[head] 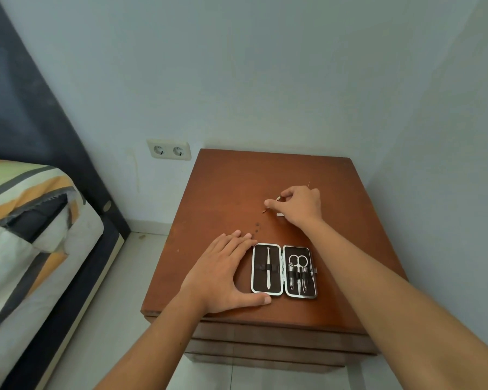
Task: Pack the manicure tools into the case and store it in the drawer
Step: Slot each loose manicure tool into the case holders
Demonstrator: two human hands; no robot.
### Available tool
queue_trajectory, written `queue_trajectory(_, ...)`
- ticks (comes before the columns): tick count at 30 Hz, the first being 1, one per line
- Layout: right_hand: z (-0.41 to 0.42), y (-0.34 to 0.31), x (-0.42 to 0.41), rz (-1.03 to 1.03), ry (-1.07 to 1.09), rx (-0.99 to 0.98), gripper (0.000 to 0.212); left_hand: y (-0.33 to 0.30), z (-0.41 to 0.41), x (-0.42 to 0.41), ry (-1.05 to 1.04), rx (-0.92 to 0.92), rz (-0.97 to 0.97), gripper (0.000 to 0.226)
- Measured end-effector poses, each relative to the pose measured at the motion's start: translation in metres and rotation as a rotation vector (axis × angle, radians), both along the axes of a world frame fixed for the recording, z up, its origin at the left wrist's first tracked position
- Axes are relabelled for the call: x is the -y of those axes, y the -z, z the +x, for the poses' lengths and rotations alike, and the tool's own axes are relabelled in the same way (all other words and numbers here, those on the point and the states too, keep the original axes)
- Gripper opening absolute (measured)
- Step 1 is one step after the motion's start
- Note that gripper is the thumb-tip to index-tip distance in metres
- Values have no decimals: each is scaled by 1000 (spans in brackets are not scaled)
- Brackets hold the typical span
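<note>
- Manicure case [284,271] lay open and flat on wooden nightstand [237,192], lower centre of frame, near the front edge.
- Left half of case held one long thin metal tool [268,266] under an elastic band.
- Right half held small scissors [298,263] and two or three more metal tools strapped side by side; exact kinds too small to tell.
- Left hand [223,274] rested palm down on the nightstand, fingers straight and together, thumb spread along the case's lower left corner; touching the case's left edge, gripping nothing.
- Right hand [300,205] sat above and right of the case, centre right of frame, fingers curled, thumb and forefinger pinched on a slim tool [270,204] with a small tip showing at the left of the fingertips.
- Pale flat object [280,214] peeked out beneath the right hand on the wood; kind unclear.
- Few dark specks [257,225] marked the wood between the two hands.
- Double wall socket [168,149] seen left of the nightstand; striped bedding [26,209] at left edge of frame.
</note>
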State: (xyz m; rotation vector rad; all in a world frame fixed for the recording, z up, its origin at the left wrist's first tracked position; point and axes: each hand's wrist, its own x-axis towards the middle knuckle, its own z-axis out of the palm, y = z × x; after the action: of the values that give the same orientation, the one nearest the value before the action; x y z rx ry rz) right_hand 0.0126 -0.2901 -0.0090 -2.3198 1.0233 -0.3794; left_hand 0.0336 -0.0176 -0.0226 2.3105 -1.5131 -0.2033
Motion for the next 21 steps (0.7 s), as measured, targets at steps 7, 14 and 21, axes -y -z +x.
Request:
queue_trajectory(7, 0, 2, -1, 102, -85, 119, 40, 1, 0, 0, 1, 2, -16, 119)
queue_trajectory(14, -32, -18, -19, 328, -236, 316, 33, -1, -1, 0, 4, 3, -26, 120)
queue_trajectory(21, -73, -22, -52, 442, -403, 313, 32, -1, -1, -1, 6, 7, -31, 120)
